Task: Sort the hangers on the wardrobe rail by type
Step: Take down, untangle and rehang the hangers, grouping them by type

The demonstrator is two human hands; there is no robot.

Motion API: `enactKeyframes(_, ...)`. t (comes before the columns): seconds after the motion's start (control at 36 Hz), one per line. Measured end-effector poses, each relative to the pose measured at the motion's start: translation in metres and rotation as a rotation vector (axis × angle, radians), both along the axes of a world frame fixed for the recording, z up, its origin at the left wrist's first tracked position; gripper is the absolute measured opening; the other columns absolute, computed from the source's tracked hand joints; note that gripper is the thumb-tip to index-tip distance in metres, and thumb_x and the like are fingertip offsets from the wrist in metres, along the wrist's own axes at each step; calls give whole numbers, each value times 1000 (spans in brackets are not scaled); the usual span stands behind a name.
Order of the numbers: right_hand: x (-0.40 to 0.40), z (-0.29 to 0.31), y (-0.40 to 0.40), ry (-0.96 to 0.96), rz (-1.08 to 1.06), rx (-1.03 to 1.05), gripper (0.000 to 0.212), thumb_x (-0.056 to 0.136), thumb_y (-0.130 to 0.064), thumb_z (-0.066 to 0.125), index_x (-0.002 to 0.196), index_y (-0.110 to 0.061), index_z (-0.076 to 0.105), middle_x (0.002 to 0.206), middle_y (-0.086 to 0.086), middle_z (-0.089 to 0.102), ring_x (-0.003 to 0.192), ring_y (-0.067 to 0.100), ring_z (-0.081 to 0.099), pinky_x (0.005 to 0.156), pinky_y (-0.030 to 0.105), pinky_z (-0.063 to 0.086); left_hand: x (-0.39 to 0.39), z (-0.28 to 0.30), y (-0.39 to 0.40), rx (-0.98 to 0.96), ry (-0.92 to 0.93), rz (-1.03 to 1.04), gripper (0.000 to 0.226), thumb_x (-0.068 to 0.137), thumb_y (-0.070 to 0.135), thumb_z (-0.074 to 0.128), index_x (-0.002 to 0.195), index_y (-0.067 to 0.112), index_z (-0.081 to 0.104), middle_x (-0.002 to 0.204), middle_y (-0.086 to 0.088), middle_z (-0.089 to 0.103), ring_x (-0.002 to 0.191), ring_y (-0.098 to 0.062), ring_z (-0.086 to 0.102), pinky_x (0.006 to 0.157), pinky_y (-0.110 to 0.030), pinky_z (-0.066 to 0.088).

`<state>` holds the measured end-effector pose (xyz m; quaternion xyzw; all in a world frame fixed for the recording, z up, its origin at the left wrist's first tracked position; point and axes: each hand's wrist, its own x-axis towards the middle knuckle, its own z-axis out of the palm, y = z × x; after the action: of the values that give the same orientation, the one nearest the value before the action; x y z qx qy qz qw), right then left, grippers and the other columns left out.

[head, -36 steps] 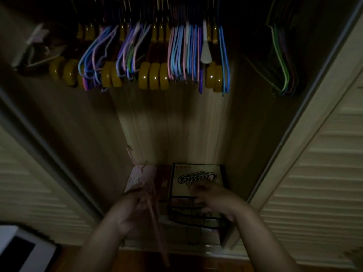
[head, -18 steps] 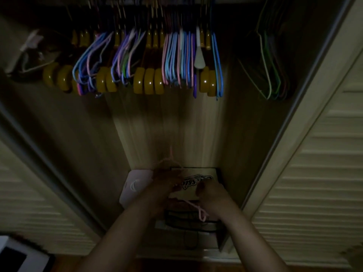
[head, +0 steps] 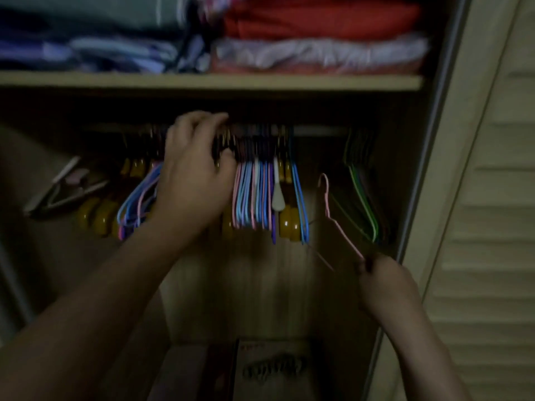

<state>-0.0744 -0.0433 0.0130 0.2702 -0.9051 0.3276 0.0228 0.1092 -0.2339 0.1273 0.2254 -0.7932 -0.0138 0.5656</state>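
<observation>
fingers point(head: 202, 123) of left hand point(head: 194, 180) curl on rail hangers point(head: 254, 195); right hand point(head: 382, 282) pinches one pink wire hanger point(head: 335, 221).

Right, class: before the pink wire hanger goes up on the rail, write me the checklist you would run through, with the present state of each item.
1. Right hand has a grip on the pink wire hanger: ok.
2. Hook points up: ok.
3. Hook is on the wardrobe rail: not ok, it is below it.
4. Left hand is at the hanger hooks: ok.
5. A gap is opened among the pastel wire hangers: cannot tell.
</observation>
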Motion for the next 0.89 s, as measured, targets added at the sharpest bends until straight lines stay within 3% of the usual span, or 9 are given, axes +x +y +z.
enactKeyframes(0.08,0,18,0,41,-1,-80,20,103,-28,43,86,-22,53,70,-3,50,60,9,45,56,28,36,-13,27,-18,-157,-90,166,72,88,23,58,153,17,30,156,-19,24,147,-36,20,122,-47,20)
enactKeyframes(0.14,-1,28,-3,50,-6,-115,23,104,-29,41,83,-23,49,68,-5,47,59,9,42,59,29,37,-19,42,-28,-194,-159,256,82,84,24,59,157,17,22,160,-23,16,150,-40,12,123,-53,13)
enactKeyframes(0.25,-3,43,-12,67,-35,-132,21,104,-30,39,85,-25,46,72,-4,47,61,10,43,56,28,36,-29,56,-47,-203,-266,357,90,76,26,63,156,16,22,156,-25,26,148,-41,18,120,-59,15)
enactKeyframes(0.36,-2,50,-25,148,-72,-198,21,104,-28,41,85,-24,49,72,-6,48,59,4,40,49,22,29,-32,56,-55,-266,-303,456,86,73,29,67,149,14,32,141,-23,41,136,-41,34,116,-59,21)
enactKeyframes(0.5,-8,57,-43,253,-88,-246,18,103,-21,45,102,-11,60,93,5,60,65,11,40,62,25,34,-36,51,-52,-268,-256,459,83,74,29,63,149,12,32,144,-24,39,137,-41,32,117,-57,21)
enactKeyframes(0.61,-22,70,-62,267,-64,-166,17,100,-13,47,109,-6,60,91,4,55,74,19,50,66,29,38,-35,50,-53,-273,-236,438,82,77,29,61,151,15,29,147,-22,37,140,-39,30,118,-55,21)
enactKeyframes(0.69,-29,72,-74,223,-46,-108,20,99,-10,47,114,-6,58,104,11,63,92,28,63,69,32,45,-33,49,-55,-283,-216,413,81,78,27,61,152,15,29,148,-20,37,141,-38,30,119,-55,21)
enactKeyframes(0.89,-28,69,-76,350,-35,-54,34,95,0,45,129,-7,47,112,15,66,101,33,66,81,40,55,-33,48,-54,-274,-195,397,81,78,25,62,151,15,29,147,-19,37,141,-38,30,119,-54,20)
